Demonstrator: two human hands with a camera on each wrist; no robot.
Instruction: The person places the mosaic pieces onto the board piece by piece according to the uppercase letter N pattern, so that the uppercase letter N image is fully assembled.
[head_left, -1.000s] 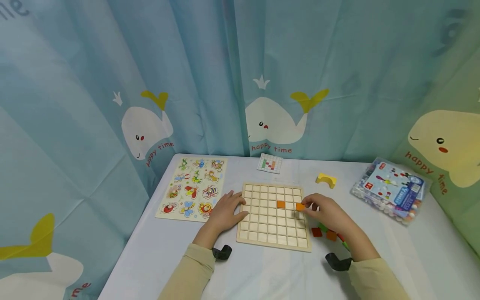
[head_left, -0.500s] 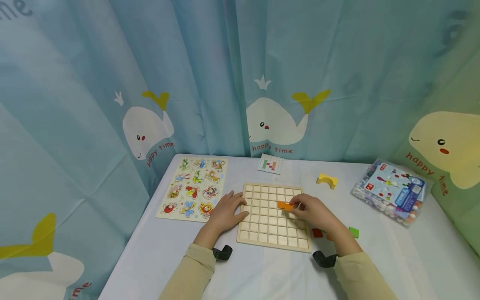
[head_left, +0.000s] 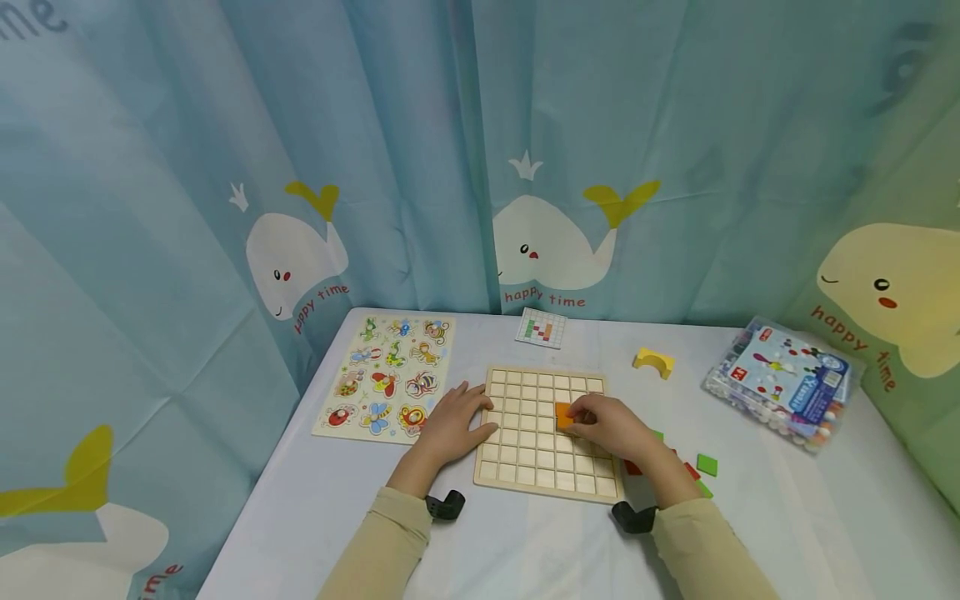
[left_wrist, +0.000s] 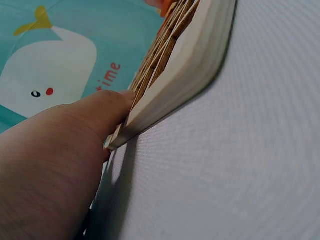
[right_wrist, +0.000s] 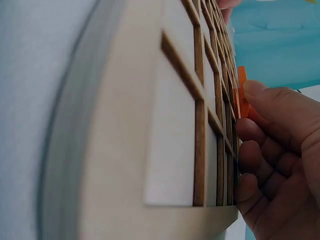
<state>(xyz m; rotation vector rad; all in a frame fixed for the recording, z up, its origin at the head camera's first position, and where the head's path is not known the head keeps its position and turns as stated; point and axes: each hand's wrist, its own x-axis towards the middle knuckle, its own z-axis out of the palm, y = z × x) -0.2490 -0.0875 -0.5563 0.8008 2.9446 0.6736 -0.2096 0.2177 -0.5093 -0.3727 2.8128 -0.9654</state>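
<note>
A wooden grid board [head_left: 525, 435] lies flat on the table. My left hand [head_left: 452, 423] holds its left edge; in the left wrist view the thumb [left_wrist: 107, 112] lies over the frame. Over the board's right half, my right hand [head_left: 611, 425] pinches an orange square tile [right_wrist: 242, 92] between thumb and fingers, close against the grid. In the head view orange shows at the fingertips, where the held tile overlaps another orange tile [head_left: 562, 408] set in a cell. The right hand partly hides both tiles.
Loose green tiles [head_left: 707, 465] and red tiles [head_left: 692, 472] lie right of the board, partly under the right forearm. A pattern card [head_left: 542, 327] and a yellow arch block [head_left: 654, 362] lie behind. An insect puzzle [head_left: 382, 375] is left, a clear bead box [head_left: 783, 383] right.
My right hand has moved left across the board with the orange tile, from near the right edge to beside the other orange tile. The left hand has stayed on the board's edge.
</note>
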